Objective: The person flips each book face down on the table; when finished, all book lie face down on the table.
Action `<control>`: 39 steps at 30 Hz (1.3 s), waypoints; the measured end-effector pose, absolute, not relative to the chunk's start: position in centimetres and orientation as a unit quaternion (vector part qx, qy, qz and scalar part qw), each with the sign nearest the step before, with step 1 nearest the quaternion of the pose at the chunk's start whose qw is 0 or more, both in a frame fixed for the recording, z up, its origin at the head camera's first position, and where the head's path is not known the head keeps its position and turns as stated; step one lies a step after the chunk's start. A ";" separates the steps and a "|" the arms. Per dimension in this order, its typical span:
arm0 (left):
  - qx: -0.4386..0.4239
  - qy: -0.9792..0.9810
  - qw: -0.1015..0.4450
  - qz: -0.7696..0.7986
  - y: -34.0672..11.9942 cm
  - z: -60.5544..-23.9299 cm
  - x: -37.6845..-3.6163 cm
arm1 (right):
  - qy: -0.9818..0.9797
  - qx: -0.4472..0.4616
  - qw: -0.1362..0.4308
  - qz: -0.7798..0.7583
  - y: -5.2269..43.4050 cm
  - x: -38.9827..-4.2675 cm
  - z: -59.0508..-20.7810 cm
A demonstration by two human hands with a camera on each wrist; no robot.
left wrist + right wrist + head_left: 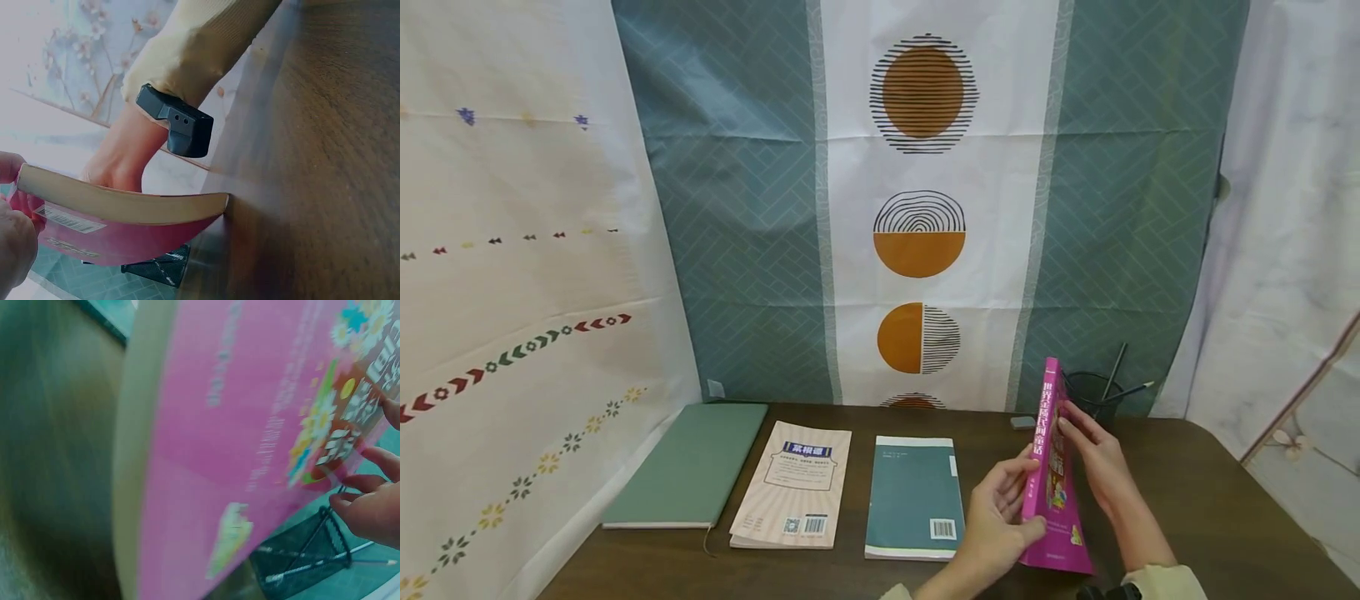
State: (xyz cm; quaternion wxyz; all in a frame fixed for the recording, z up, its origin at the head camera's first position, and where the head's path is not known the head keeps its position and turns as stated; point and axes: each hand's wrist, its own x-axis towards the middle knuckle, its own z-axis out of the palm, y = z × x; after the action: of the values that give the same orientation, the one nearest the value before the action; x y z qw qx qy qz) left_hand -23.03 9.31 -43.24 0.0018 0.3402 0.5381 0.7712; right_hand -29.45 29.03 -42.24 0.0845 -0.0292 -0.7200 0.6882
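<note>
A pink paperback book (1054, 542) stands upright on the table at the right, its spine and front cover turned to the head view. My left hand (997, 515) grips its spine side, thumb low on the spine. At the far upper edge, my right hand (1099, 458) pinches the cover with thumb and fingers. The left wrist view shows the bowed page edges of the book (125, 203), a barcode on the back cover, and part of my left hand (15, 250). In the right wrist view, fingers of my right hand (372, 494) reach the colourful title area.
Left of the pink book lie a teal book (913, 500), a cream book (797, 487) and a green notebook (688, 467), side by side. Behind it stand a black mesh pen cup (1093, 408) with pencils and a small grey block (1022, 422). Curtains surround the table (1210, 500).
</note>
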 end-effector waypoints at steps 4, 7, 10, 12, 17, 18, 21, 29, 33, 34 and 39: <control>0.349 0.531 -0.012 0.772 9.2 -43.1 -23.1 | -0.713 -0.002 0.087 0.696 28.5 -29.2 -41.5; 0.354 0.531 -0.020 0.769 9.1 -42.9 -23.2 | -0.697 0.035 0.097 0.710 28.0 -28.9 -40.8; 0.360 0.534 -0.024 0.765 9.1 -42.7 -23.0 | -0.671 0.074 0.115 0.728 27.6 -28.6 -40.1; 0.364 0.534 -0.023 0.763 9.0 -42.5 -22.9 | -0.661 0.094 0.125 0.734 27.4 -28.4 -39.7; 0.368 0.549 -0.041 0.749 9.1 -42.3 -22.4 | -0.653 0.116 0.147 0.734 26.6 -27.5 -38.8; 0.366 0.552 -0.044 0.748 9.1 -42.3 -22.4 | -0.651 0.118 0.151 0.735 26.4 -27.3 -38.5; 0.358 0.554 -0.040 0.751 9.1 -42.3 -22.4 | -0.648 0.126 0.162 0.734 25.8 -26.6 -37.8; 0.349 0.556 -0.035 0.753 8.9 -42.0 -22.7 | -0.692 0.121 0.212 0.679 24.6 -24.9 -35.9; 0.364 0.560 -0.061 0.742 8.9 -42.0 -22.7 | -0.719 0.114 0.231 0.646 24.1 -24.5 -35.4; 0.371 0.561 -0.070 0.736 8.9 -42.0 -22.7 | -0.722 0.112 0.235 0.641 24.0 -24.4 -35.3; 0.397 0.572 -0.112 0.709 8.9 -42.1 -22.7 | -0.750 0.086 0.240 0.611 23.4 -23.9 -35.0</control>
State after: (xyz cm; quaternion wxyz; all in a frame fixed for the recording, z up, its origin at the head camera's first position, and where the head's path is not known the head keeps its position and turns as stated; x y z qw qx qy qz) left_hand -22.70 8.89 -42.15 -0.1116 0.3971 0.5722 0.7088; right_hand -23.93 23.41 -35.03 0.2404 0.0859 -0.7497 0.6106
